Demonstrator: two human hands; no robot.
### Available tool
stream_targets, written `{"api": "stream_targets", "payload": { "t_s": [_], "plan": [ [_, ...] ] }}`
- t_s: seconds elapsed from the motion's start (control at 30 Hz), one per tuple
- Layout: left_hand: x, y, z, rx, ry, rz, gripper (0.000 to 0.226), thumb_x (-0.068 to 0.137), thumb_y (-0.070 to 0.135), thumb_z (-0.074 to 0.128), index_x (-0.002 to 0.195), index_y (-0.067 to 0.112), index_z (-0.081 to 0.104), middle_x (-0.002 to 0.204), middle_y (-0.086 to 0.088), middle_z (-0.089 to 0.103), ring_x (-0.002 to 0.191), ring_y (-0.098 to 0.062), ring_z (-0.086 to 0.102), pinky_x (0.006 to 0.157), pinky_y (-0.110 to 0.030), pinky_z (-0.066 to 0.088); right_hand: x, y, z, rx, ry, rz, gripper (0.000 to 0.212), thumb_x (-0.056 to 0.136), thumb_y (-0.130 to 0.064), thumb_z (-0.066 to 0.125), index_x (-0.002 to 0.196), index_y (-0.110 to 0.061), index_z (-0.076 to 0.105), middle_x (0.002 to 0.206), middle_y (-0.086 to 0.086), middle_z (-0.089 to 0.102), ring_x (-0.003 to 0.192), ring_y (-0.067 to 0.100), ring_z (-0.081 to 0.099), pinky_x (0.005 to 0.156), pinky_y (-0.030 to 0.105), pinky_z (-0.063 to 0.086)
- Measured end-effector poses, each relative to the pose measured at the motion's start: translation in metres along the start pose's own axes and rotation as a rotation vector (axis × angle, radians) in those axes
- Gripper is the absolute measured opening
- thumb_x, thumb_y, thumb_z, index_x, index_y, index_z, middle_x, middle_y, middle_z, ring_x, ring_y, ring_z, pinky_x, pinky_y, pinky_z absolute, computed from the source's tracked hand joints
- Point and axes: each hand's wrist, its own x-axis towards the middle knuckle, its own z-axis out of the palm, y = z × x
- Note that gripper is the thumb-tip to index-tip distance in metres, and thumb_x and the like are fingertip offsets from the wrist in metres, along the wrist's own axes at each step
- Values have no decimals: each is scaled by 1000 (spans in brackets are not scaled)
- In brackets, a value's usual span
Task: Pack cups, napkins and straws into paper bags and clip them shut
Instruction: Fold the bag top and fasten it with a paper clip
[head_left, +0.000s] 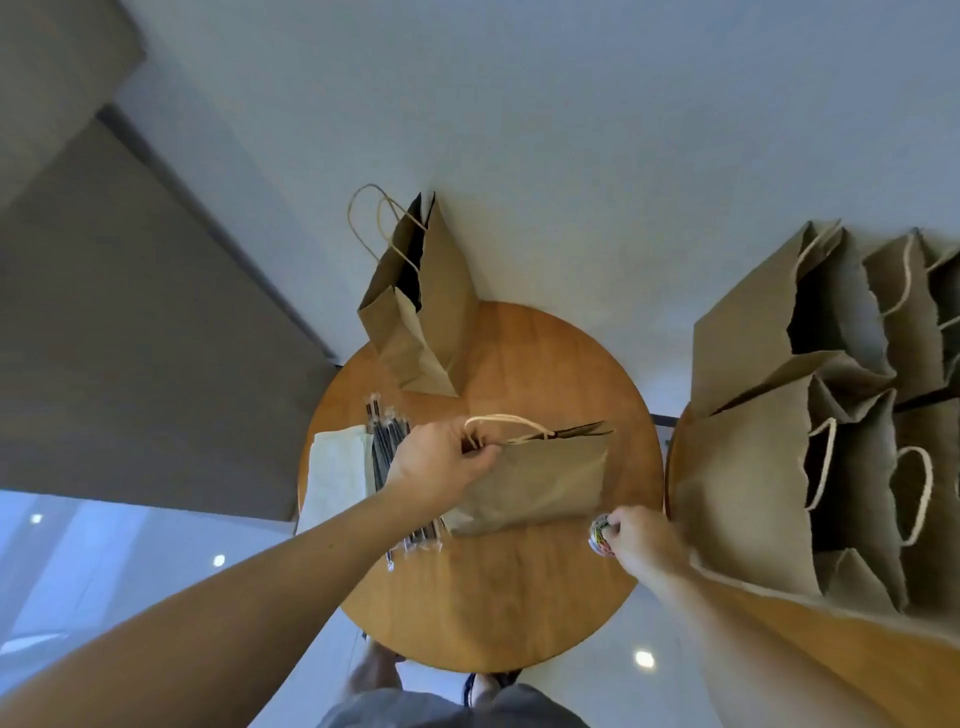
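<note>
On the round wooden worktop (493, 597) a brown paper bag (535, 483) stands in the middle with its top pressed flat and its cord handle arching above the edge. The left hand (441, 462) reaches in from the near left and pinches that top edge at its left end, fingers curled just beside the handle's root. The right hand (644, 535) is at the worktop's right rim, near the bag's lower right corner but apart from it. Its fingertips are on a small tub of coloured clips (600, 535) — whether they grip a clip or the tub cannot be told.

Left of the held bag, partly under the left forearm, lies a bundle of wrapped straws (387, 441), and just beside them, further left, a white stack of napkins (337, 478). A second bag (421, 312) stands open at the far edge, handles up. To the right, on another worktop (779, 649), several open bags (753, 467) stand close together.
</note>
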Motion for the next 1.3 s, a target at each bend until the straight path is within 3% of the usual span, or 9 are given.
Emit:
{"api": "stream_targets", "payload": {
  "t_s": [0.13, 0.27, 0.53, 0.8, 0.97, 1.13, 1.2, 1.3],
  "plan": [
    [-1, -2, 0, -50, -14, -9, 22, 84, 32, 69, 69, 47, 65, 67, 20, 67, 62, 1, 60, 56, -15, 46, 5, -7, 11, -54, -1, 22, 21, 90, -24, 47, 78, -23, 65, 76, -7, 65, 74, 16, 63, 62, 28, 48],
    [0, -5, 2, -47, -15, -16, 17, 84, 32, 69, 72, 44, 66, 73, 12, 70, 69, -7, 65, 65, -28, 53, 8, -11, 14, -57, 34, 45, 19, 96, -30, 51, 88, -25, 68, 80, -8, 65, 78, 13, 64, 69, 29, 55],
    [3, -7, 3, -90, -22, -11, 22, 84, 31, 70, 70, 46, 63, 73, 10, 70, 70, -10, 65, 68, -34, 55, 3, -12, 16, -50, 41, 19, 17, 96, -31, 53, 93, -24, 68, 84, -7, 68, 79, 15, 65, 66, 29, 56],
    [3, -9, 3, -122, -23, -5, 20, 84, 30, 69, 73, 46, 63, 72, 10, 69, 64, -7, 61, 66, -33, 53, 8, -9, 23, 12, 64, 38, 16, 96, -27, 54, 97, -28, 69, 80, -13, 62, 77, 10, 61, 63, 25, 51],
    [4, -8, 4, -108, -21, 6, 22, 85, 29, 69, 70, 43, 62, 72, 9, 69, 64, -5, 60, 63, -30, 51, 5, -3, 23, 75, 112, 82, 17, 98, -27, 51, 103, -25, 67, 95, -5, 70, 80, 15, 60, 58, 25, 43],
    [3, -5, 3, -95, -42, -10, 21, 86, 30, 68, 68, 39, 62, 61, 18, 62, 54, 2, 53, 51, -14, 40, -12, -8, 9, 351, 244, 101, 17, 101, -26, 49, 105, -15, 61, 93, 3, 68, 87, 23, 64, 67, 29, 48],
    [3, -3, 0, -88, -48, -20, 20, 85, 30, 68, 69, 38, 62, 59, 19, 61, 54, 2, 52, 51, -16, 39, -22, -14, -2, 521, 279, 69, 13, 100, -23, 54, 101, -12, 61, 86, 1, 67, 77, 18, 63, 66, 30, 52],
    [3, 2, -4, -65, -69, -23, 17, 86, 27, 68, 72, 34, 63, 70, 12, 67, 64, -6, 60, 60, -25, 48, -40, -29, -23, 879, 240, 10, 5, 96, -13, 62, 97, -9, 64, 74, 1, 70, 58, 9, 65, 52, 22, 53]
  ]
}}
